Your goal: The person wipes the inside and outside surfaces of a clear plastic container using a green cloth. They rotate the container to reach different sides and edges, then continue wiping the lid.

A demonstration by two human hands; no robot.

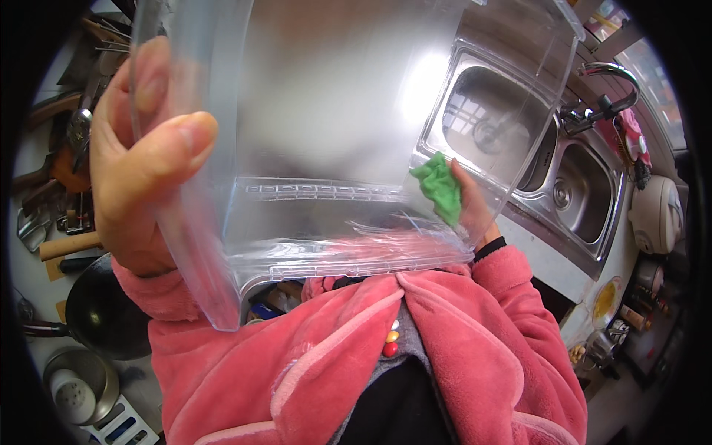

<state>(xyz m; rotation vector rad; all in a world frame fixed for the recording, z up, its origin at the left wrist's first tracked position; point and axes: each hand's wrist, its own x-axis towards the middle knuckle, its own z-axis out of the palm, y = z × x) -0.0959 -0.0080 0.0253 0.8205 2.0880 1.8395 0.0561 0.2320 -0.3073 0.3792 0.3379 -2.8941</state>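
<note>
A large transparent plastic bin [328,222] is held up in front of my chest and fills the upper middle of the view. My left hand [139,150] grips its left side wall, with the thumb over the edge. Bunched in the fingers of my right hand [473,206] is a green cloth [439,186], close to the bin's lower right corner. Whether the cloth lies against the inner or the outer face of that wall, I cannot tell. Bright glare and blur cover much of the bin's broad panel.
To the right, a stainless steel double sink [584,192] with a chrome faucet [626,83] is set in a counter [545,250]; a white rice cooker [656,214] stands beyond. On the left are a black wok [105,311], a metal pot [108,384] and several hanging utensils [80,125].
</note>
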